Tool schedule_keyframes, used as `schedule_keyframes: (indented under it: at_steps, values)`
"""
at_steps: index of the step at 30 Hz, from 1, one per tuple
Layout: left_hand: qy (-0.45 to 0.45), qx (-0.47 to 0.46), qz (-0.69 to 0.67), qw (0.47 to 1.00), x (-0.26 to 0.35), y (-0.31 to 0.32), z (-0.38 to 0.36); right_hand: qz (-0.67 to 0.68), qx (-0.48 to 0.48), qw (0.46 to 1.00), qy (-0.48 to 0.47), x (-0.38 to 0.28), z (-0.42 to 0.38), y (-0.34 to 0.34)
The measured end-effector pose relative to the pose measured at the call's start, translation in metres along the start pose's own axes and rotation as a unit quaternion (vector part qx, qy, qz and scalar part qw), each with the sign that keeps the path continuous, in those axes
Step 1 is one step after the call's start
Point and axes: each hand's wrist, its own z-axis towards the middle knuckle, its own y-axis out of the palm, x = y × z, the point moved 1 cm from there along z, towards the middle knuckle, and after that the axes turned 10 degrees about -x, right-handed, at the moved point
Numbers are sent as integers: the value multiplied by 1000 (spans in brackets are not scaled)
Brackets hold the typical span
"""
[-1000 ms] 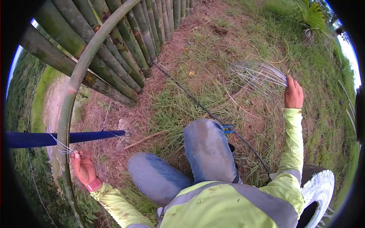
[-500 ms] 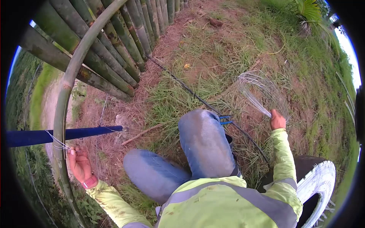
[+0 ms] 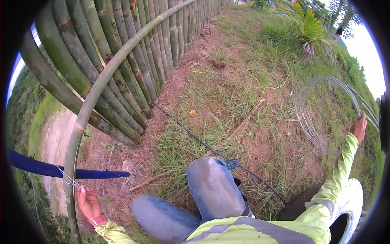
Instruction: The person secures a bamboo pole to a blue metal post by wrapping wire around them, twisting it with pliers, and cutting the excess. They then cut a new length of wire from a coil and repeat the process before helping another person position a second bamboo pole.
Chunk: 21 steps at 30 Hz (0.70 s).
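My left hand (image 3: 88, 204), at the lower left, pinches thin wire strands (image 3: 69, 177) between thumb and fingers. Those strands loop round a curved bamboo pole (image 3: 86, 110) and a dark blue post (image 3: 101, 174) where the two cross. Far out to the right, my right hand (image 3: 358, 129) is closed round one side of a loose wire coil (image 3: 347, 90). The coil hangs in wide loops above the grass, its lower part blurred. Whether one wire runs between both hands cannot be made out.
Upright bamboo poles (image 3: 122, 61) form a fence at the upper left. A black hose or rod (image 3: 195, 139) crosses the grass, with blue-handled pliers (image 3: 232, 164) by my knee. A white-painted tyre (image 3: 354, 203) lies at my right. A yellow cord (image 3: 280, 86) rests farther off.
My right hand has swung outward to the right and up with the wire coil, which has spread. My left hand keeps its pinch on the strands. The view has tilted up.
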Motion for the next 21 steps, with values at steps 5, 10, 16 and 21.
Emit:
schedule_keyframes:
  at_steps: [5, 10, 16, 21]
  values:
    - [17, -20, -1, 1000, -2, 5, 0, -32, -174, 977, -119, -68, -144, 49]
    - [-21, -8, 23, 999, 11, -6, -5, -223, -606, 756, -111, -101, -330, 139]
    - [-24, 9, 18, 1000, 6, 2, 1, 173, -522, 693, -467, -256, -459, 108]
    - [16, 21, 8, 1000, 0, 3, -3, 14, -525, 624, -579, -275, -497, 140]
